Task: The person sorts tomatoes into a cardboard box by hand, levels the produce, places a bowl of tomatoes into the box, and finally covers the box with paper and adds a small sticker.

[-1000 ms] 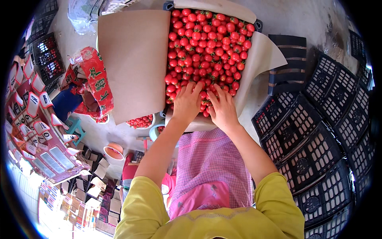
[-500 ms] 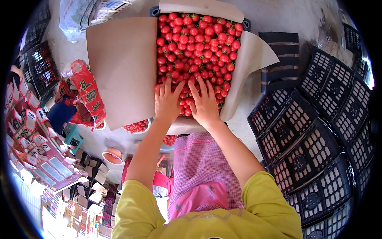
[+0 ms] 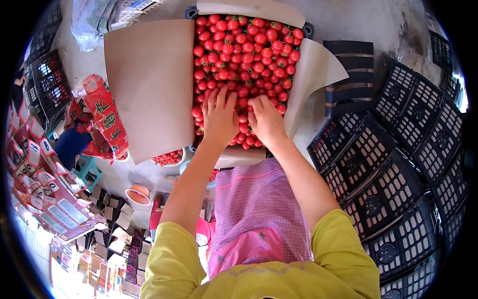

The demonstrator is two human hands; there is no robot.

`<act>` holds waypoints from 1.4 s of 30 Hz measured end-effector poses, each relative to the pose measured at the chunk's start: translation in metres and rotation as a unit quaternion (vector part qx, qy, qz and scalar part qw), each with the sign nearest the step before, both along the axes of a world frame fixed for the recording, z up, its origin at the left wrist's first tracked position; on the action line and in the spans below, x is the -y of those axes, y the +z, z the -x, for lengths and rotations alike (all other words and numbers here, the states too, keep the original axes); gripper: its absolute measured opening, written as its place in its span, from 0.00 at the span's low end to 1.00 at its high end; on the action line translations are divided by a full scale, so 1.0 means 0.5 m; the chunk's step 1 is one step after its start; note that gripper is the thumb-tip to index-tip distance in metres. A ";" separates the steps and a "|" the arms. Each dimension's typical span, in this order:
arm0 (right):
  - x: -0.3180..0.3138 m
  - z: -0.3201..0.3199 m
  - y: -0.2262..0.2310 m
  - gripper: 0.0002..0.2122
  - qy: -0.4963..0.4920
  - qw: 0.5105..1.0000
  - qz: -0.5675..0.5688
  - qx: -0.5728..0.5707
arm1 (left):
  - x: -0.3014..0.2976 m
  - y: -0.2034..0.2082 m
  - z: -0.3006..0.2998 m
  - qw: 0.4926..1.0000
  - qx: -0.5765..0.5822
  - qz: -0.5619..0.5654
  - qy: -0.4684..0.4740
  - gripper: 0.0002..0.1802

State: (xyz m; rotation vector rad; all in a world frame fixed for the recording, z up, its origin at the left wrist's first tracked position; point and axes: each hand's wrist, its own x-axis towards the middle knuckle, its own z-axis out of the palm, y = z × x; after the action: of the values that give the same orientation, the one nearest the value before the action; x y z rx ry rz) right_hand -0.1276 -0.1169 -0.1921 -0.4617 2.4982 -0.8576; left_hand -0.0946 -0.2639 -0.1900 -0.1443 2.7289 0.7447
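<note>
Small red cherry tomatoes (image 3: 244,55), some with green stems, fill a crate lined with brown paper in front of me. My left hand (image 3: 219,117) rests on the near part of the layer, palm down, fingers stretched out over the tomatoes and thumb apart. Beside it, my right hand (image 3: 267,118) bends its fingers down among the tomatoes with the thumb drawn toward them. What lies under those fingertips is hidden. A wide brown paper flap (image 3: 149,89) folds out to the left, and a curled paper flap (image 3: 318,74) stands along the right side.
Stacked black plastic crates (image 3: 373,174) line the right side. A slatted dark piece (image 3: 349,77) lies beyond the right flap. To the left are a red printed bag (image 3: 104,112), a teal stool (image 3: 88,172), an orange bowl (image 3: 138,194) and a tomato-filled container (image 3: 168,158).
My left hand has shifted slightly right, its fingers closer together. My right hand has moved a little right, and its spread fingers have curled in. The head view has shifted slightly.
</note>
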 end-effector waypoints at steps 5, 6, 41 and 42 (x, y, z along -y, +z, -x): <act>-0.011 -0.058 0.043 0.15 -0.105 0.991 0.073 0.030 | -0.002 0.046 -0.056 1.000 -0.004 -0.013 0.001 0.19; -0.012 -0.069 0.057 0.15 -0.144 0.981 0.107 0.070 | -0.007 0.056 -0.058 0.999 -0.002 -0.042 0.030 0.18; 0.048 0.219 -0.002 0.20 -0.020 0.972 -0.030 -0.232 | 0.100 0.058 0.170 0.997 -0.018 0.024 0.073 0.32; 0.059 0.220 -0.010 0.21 -0.012 0.969 -0.061 -0.239 | 0.103 0.061 0.203 0.996 -0.020 0.012 0.082 0.32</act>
State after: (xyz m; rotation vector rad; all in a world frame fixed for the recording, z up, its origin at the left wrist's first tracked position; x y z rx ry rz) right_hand -0.2377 -0.1464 -0.1971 -0.6614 2.9780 -0.6528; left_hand -0.1958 -0.3154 -0.1595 -0.3673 2.7900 0.7678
